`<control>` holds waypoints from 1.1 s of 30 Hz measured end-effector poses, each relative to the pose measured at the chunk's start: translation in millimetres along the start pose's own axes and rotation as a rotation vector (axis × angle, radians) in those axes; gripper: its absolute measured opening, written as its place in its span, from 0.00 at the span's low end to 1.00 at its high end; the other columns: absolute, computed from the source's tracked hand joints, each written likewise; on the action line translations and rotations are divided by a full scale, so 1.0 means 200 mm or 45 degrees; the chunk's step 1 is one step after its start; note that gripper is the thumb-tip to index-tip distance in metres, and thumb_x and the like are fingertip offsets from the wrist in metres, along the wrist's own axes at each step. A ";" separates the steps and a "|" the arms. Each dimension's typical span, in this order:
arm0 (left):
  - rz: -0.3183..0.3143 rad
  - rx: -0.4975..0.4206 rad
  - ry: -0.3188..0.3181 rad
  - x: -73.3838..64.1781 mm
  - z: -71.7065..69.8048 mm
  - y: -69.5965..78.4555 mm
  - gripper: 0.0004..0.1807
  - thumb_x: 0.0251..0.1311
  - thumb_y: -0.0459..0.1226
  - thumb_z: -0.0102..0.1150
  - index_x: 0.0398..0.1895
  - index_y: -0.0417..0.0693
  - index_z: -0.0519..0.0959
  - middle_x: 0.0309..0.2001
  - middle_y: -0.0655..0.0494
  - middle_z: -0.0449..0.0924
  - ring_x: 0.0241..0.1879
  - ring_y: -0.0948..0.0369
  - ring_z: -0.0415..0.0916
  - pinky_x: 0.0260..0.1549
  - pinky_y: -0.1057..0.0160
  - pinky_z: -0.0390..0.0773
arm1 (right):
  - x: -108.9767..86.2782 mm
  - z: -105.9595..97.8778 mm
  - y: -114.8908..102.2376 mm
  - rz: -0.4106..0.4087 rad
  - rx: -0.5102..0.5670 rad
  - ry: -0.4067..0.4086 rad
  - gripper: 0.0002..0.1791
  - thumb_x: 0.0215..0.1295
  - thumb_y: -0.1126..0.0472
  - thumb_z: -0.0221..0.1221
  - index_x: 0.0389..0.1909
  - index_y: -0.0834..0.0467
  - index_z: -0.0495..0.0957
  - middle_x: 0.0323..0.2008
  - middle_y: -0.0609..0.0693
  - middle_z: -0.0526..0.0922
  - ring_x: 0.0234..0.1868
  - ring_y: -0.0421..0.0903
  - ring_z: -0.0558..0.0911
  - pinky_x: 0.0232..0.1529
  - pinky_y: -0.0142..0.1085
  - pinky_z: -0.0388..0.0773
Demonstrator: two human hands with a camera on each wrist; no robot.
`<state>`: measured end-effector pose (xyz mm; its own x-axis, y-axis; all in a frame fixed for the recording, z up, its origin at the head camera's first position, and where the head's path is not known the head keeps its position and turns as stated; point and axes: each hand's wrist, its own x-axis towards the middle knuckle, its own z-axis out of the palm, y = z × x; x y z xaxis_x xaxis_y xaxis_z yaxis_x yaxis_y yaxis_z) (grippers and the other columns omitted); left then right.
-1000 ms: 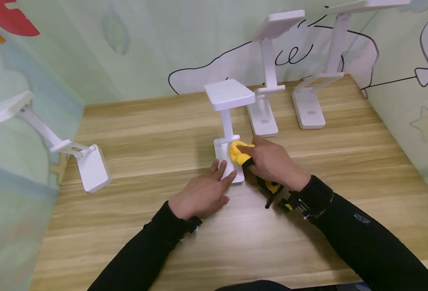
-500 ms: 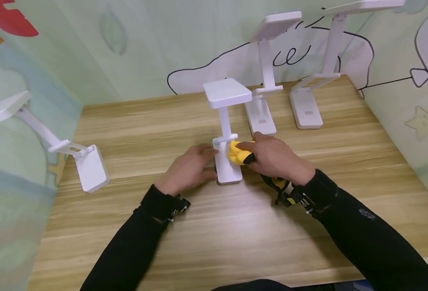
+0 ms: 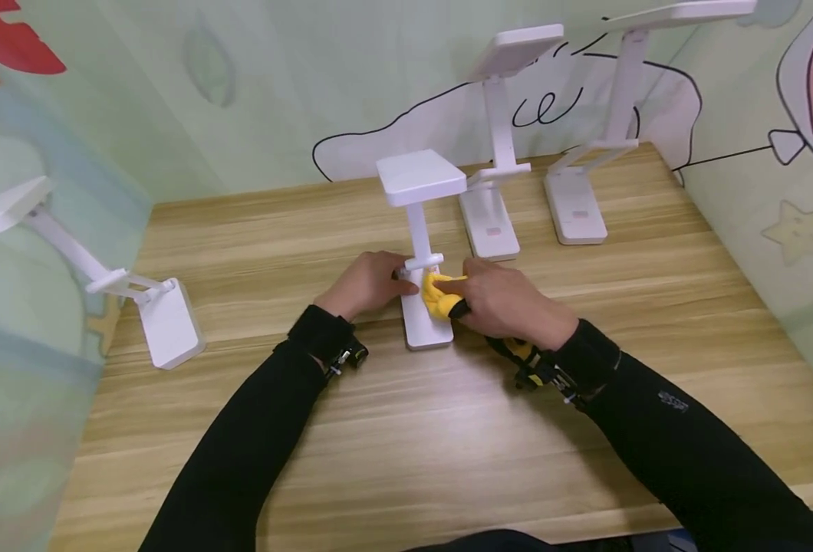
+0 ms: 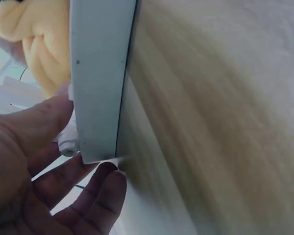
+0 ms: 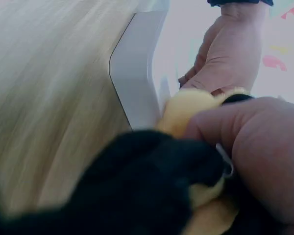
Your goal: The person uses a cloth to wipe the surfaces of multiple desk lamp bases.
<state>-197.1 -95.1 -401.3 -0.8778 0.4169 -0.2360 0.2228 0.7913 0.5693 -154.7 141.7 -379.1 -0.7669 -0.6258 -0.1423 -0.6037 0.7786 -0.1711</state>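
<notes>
A white desk lamp (image 3: 426, 328) stands in the middle of the wooden table, its square head raised over the base. My left hand (image 3: 365, 282) grips the rear left part of that base. In the left wrist view the thumb lies on the base's upper face (image 4: 97, 83) side and the other fingers curl around its back end. My right hand (image 3: 506, 300) holds a bunched yellow cloth (image 3: 438, 297) with black parts, pressed on the right side of the base just below the hinge. Dark material from the bundle blurs much of the right wrist view.
Two more white lamps, a nearer one (image 3: 489, 226) and a farther right one (image 3: 576, 211), stand behind to the right. Another lamp (image 3: 170, 326) stands at the left edge. Printed walls (image 3: 241, 115) enclose the table (image 3: 275, 460) at the back and sides.
My left hand has lifted from the front of the lamp base, moved back along its left side and taken hold near the rear. The right hand stays with the cloth on the base.
</notes>
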 end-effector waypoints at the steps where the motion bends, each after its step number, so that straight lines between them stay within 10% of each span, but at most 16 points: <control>1: -0.017 0.008 -0.006 0.00 0.00 0.00 0.24 0.71 0.47 0.67 0.67 0.50 0.82 0.52 0.54 0.87 0.45 0.57 0.77 0.44 0.61 0.77 | -0.01 -0.01 0.00 -0.027 0.012 -0.021 0.29 0.66 0.60 0.66 0.69 0.49 0.81 0.35 0.52 0.75 0.32 0.47 0.71 0.25 0.36 0.66; 7: -0.052 0.004 -0.037 0.00 -0.01 -0.01 0.25 0.74 0.46 0.64 0.70 0.50 0.80 0.57 0.52 0.87 0.39 0.57 0.76 0.37 0.63 0.74 | -0.04 -0.08 0.01 -0.114 0.104 -0.139 0.27 0.62 0.64 0.67 0.64 0.50 0.85 0.35 0.49 0.77 0.28 0.45 0.70 0.27 0.36 0.64; 13: -0.059 -0.058 -0.052 0.03 -0.02 -0.02 0.23 0.74 0.44 0.64 0.69 0.51 0.81 0.54 0.51 0.87 0.33 0.58 0.72 0.31 0.64 0.70 | 0.03 0.02 -0.01 -0.044 -0.133 0.155 0.31 0.63 0.55 0.71 0.68 0.50 0.81 0.35 0.55 0.77 0.27 0.48 0.73 0.22 0.38 0.69; 18: -0.091 -0.081 -0.057 0.03 -0.03 -0.03 0.23 0.73 0.44 0.65 0.69 0.52 0.81 0.63 0.50 0.85 0.50 0.57 0.78 0.49 0.59 0.79 | 0.03 0.08 -0.05 -0.154 -0.248 0.249 0.31 0.61 0.63 0.68 0.68 0.48 0.82 0.34 0.57 0.77 0.30 0.50 0.72 0.23 0.39 0.71; 25: -0.124 -0.088 -0.064 0.03 -0.04 -0.03 0.24 0.73 0.46 0.65 0.70 0.55 0.80 0.66 0.50 0.83 0.54 0.56 0.78 0.55 0.56 0.79 | -0.04 -0.04 -0.09 -0.222 -0.059 -0.054 0.29 0.60 0.67 0.68 0.62 0.45 0.86 0.34 0.49 0.73 0.31 0.45 0.70 0.26 0.35 0.66; 33: -0.078 -0.088 -0.041 0.03 -0.04 -0.04 0.22 0.73 0.44 0.65 0.68 0.55 0.82 0.65 0.50 0.83 0.62 0.56 0.78 0.64 0.54 0.78 | 0.05 -0.01 -0.14 -0.129 -0.185 0.180 0.26 0.66 0.63 0.64 0.66 0.53 0.82 0.46 0.63 0.85 0.39 0.56 0.84 0.32 0.46 0.82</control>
<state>-208.3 -103.2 -401.0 -0.8745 0.3840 -0.2963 0.1388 0.7835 0.6057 -146.7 114.0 -373.9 -0.7175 -0.6965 0.0084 -0.6963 0.7169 -0.0341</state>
